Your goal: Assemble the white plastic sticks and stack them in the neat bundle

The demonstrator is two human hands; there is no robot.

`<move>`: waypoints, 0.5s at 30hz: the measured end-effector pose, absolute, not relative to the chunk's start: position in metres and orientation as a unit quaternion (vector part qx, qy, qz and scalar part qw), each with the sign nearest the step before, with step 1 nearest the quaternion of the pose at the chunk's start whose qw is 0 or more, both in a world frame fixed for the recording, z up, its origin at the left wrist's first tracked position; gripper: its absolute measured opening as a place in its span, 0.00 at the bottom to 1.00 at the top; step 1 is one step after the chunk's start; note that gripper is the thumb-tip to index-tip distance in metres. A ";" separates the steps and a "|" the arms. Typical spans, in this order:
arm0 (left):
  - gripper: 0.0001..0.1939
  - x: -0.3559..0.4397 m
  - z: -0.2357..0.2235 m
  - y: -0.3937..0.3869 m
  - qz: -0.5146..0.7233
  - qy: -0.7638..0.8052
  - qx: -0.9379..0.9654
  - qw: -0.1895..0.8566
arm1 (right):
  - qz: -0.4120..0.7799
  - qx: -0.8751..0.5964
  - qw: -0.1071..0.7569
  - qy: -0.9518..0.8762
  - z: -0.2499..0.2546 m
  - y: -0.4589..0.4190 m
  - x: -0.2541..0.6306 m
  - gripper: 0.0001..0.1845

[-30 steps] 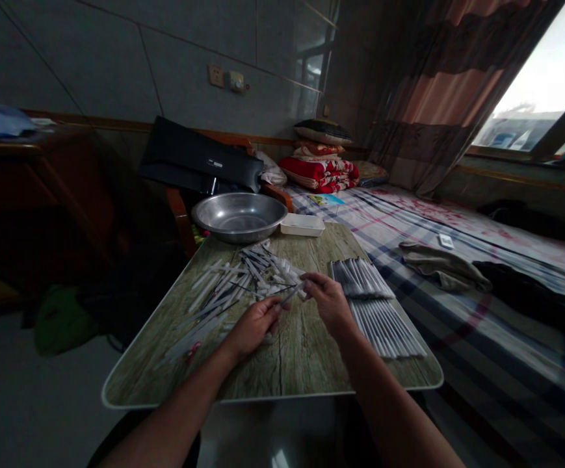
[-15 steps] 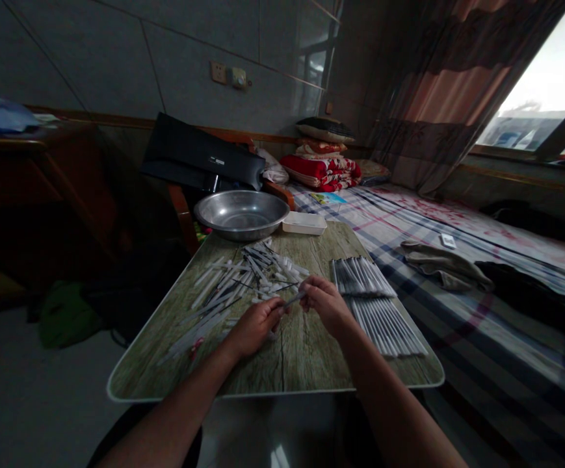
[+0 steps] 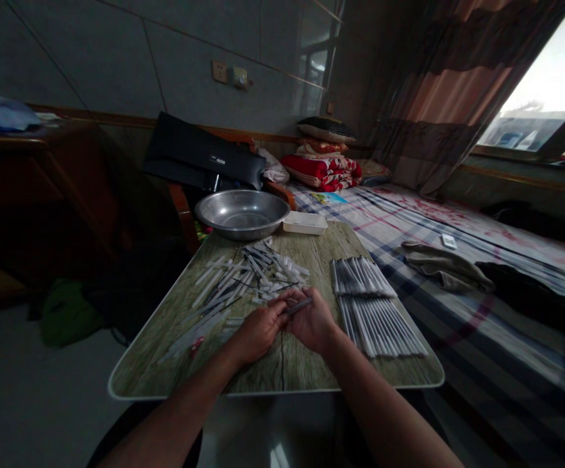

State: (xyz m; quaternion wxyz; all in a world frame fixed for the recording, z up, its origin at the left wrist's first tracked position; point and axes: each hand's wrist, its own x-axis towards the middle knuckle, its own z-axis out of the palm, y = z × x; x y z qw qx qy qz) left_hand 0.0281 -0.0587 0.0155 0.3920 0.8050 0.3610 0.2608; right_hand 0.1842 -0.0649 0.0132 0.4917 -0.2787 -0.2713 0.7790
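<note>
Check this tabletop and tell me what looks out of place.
The loose white sticks on the left of the tabletop lie in a crisscrossed, scattered heap, unlike the tidy rows of sticks on the right. A small red bit among the loose ones also stands out.

Dim room, harsh glare from the window, warped edges

Bare, tapered left forearm and bare, tapered right forearm, angled inward from the lower frame edge in a narrow V. Left hand palm-down, wrist nearly straight, left fingers curled inward. Right hand rotated inward, wrist slightly flexed, right fingers closed in a pinch. Both hands low, central, fingertips just beside each other.
</note>
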 end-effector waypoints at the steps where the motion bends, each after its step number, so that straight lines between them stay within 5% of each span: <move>1: 0.12 0.029 0.014 -0.059 0.259 0.370 0.809 0.377 | 0.788 -0.271 0.481 -0.271 0.013 -0.066 0.184 0.20; 15: 0.11 0.035 0.001 -0.062 0.211 0.414 0.850 0.247 | 0.767 -0.308 0.471 -0.309 0.018 -0.076 0.181 0.21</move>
